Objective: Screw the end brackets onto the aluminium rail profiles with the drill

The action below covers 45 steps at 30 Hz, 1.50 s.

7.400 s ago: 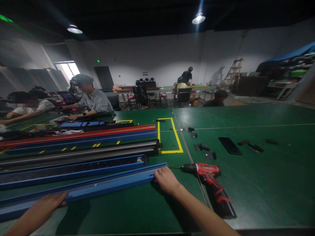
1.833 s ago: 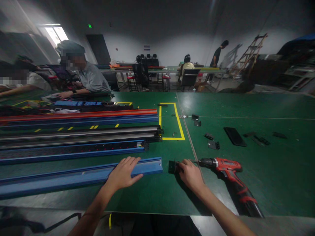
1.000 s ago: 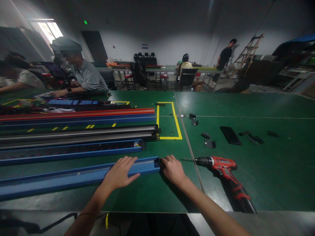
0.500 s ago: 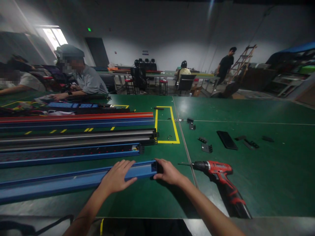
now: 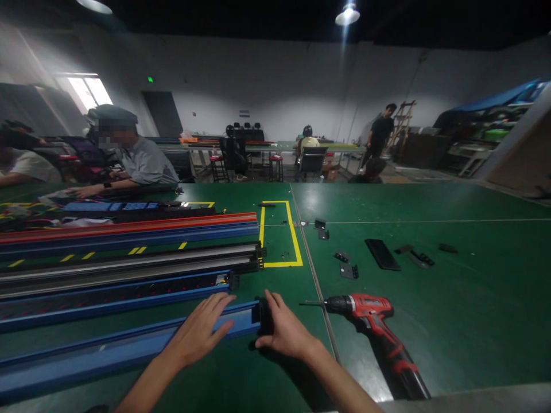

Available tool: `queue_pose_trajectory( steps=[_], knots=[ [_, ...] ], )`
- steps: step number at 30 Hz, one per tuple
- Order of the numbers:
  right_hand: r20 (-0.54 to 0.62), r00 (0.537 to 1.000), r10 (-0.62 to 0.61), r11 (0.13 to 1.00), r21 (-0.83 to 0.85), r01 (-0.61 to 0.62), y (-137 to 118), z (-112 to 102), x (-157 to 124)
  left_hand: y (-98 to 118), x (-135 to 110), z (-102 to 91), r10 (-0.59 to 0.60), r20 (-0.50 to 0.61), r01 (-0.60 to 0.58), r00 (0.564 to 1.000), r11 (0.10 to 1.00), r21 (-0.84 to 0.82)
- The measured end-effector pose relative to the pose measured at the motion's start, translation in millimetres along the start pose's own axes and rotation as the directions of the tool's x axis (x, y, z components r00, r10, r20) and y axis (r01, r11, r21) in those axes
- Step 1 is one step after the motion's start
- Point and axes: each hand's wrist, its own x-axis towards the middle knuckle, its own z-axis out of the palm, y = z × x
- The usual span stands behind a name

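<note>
A long blue channel profile (image 5: pixel 116 355) lies along the near left of the green table. Across its top rests my left hand (image 5: pixel 200 330), its fingers spread towards the far rim and the thumb over the channel. At the right end of the profile is a black end cap (image 5: pixel 264 316). My right hand (image 5: pixel 288 330) has its thumb and fingers around this cap, partly hiding it. To the right of that hand lies a red and black cordless drill (image 5: pixel 374 315), its long bit pointing left.
Beyond my hands lie another blue profile (image 5: pixel 116 307), black and silver profiles (image 5: pixel 129 265) and an orange profile (image 5: pixel 129 225). Small black brackets (image 5: pixel 348 271) and a black phone-like slab (image 5: pixel 382 254) are at right. A person in a cap (image 5: pixel 142 160) works at far left.
The view has tilted up, showing ceiling lamps. My left thumb now lies over the channel rather than past its near edge. My right hand stays at the end cap.
</note>
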Motion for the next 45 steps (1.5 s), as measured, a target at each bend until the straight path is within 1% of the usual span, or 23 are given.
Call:
queue_pose_trajectory(
  steps=[3,4,6,8,10,13,14,15,17,18,19,21,25,28,32,34,36,37,39,40,42,43,45],
  knots=[
    [-0.073,0.997,0.022,1.000,0.002,-0.022,-3.4,-5.4,-35.9,25.0,47.7,7.0,-0.015,-0.066,0.010,0.998,0.998,-0.068],
    [-0.096,0.995,0.028,1.000,0.000,-0.028,-1.7,-9.0,-49.8,32.3,65.7,11.5,-0.012,-0.075,0.005,0.997,0.996,-0.088],
    [-0.178,0.982,0.057,0.997,-0.035,-0.064,8.2,-19.8,-78.3,43.0,100.7,23.8,0.000,-0.068,-0.008,0.998,0.993,-0.114],
    [-0.300,0.951,0.080,0.990,-0.088,-0.111,27.8,-35.4,-106.8,48.1,131.1,39.4,-0.005,-0.022,0.002,1.000,0.992,-0.125],
    [-0.455,0.887,0.081,0.976,-0.143,-0.163,56.3,-54.4,-134.3,48.5,155.2,56.0,-0.034,0.019,0.036,0.999,0.993,-0.113],
    [-0.644,0.762,0.074,0.946,-0.195,-0.257,105.4,-80.8,-170.4,45.5,181.1,77.6,-0.055,0.046,0.058,0.997,0.995,-0.078],
    [-0.701,0.710,0.071,0.935,-0.202,-0.292,120.2,-87.0,-179.8,44.4,187.9,83.1,-0.049,0.051,0.053,0.997,0.996,-0.073],
    [-0.723,0.687,0.077,0.921,-0.211,-0.326,132.9,-91.6,-187.3,43.4,194.0,87.9,-0.039,0.057,0.043,0.998,0.996,-0.072],
    [-0.755,0.652,0.068,0.896,-0.242,-0.373,150.9,-95.9,-196.2,41.1,204.8,95.7,-0.016,0.070,0.021,0.997,0.997,-0.068],
    [-0.760,0.646,0.062,0.885,-0.257,-0.387,156.2,-96.4,-197.8,39.6,209.5,98.9,-0.007,0.077,0.011,0.997,0.998,-0.063],
    [-0.759,0.648,0.062,0.877,-0.268,-0.398,159.4,-96.4,-197.9,37.8,213.7,101.8,-0.002,0.082,0.007,0.997,0.998,-0.056],
    [-0.742,0.665,0.084,0.871,-0.270,-0.411,162.1,-96.0,-195.8,33.4,220.4,106.4,-0.007,0.087,0.010,0.996,0.999,-0.035],
    [-0.699,0.698,0.153,0.888,-0.213,-0.407,166.1,-96.6,-193.6,28.7,226.9,108.6,-0.012,0.102,0.011,0.995,1.000,0.010],
    [-0.685,0.711,0.160,0.894,-0.205,-0.398,172.1,-95.6,-196.3,33.2,229.1,104.3,0.004,0.113,-0.008,0.994,0.999,0.034],
    [-0.669,0.723,0.170,0.873,-0.238,-0.426,177.4,-92.9,-197.1,44.8,229.4,91.1,0.016,0.113,-0.022,0.994,0.998,0.052],
    [-0.655,0.733,0.182,0.858,-0.258,-0.444,178.0,-92.0,-195.2,52.5,224.1,80.7,0.017,0.094,-0.022,0.995,0.998,0.055],
    [-0.653,0.734,0.186,0.846,-0.273,-0.457,178.0,-91.0,-193.0,63.1,212.2,68.3,0.021,0.047,-0.023,0.999,0.999,0.033],
    [-0.658,0.730,0.184,0.843,-0.276,-0.461,178.0,-90.3,-192.2,69.7,203.5,62.2,0.021,0.005,-0.021,1.000,1.000,0.003],
    [-0.668,0.724,0.175,0.844,-0.277,-0.460,178.0,-88.9,-191.1,85.4,181.7,52.2,0.001,-0.077,-0.007,0.997,0.997,-0.083],
    [-0.668,0.725,0.168,0.849,-0.276,-0.451,177.9,-88.2,-190.9,94.1,169.2,49.3,-0.027,-0.106,0.013,0.994,0.991,-0.136],
    [-0.661,0.733,0.162,0.860,-0.270,-0.433,177.5,-87.5,-190.7,112.4,143.9,49.7,-0.089,-0.148,0.047,0.985,0.964,-0.262],
    [-0.655,0.737,0.164,0.862,-0.268,-0.430,177.0,-87.5,-190.6,121.4,132.0,53.3,-0.118,-0.164,0.058,0.979,0.942,-0.331],
    [-0.642,0.746,0.175,0.856,-0.275,-0.437,176.0,-88.1,-190.5,138.3,112.1,66.2,-0.210,-0.179,0.107,0.961,0.881,-0.461]
  ],
)
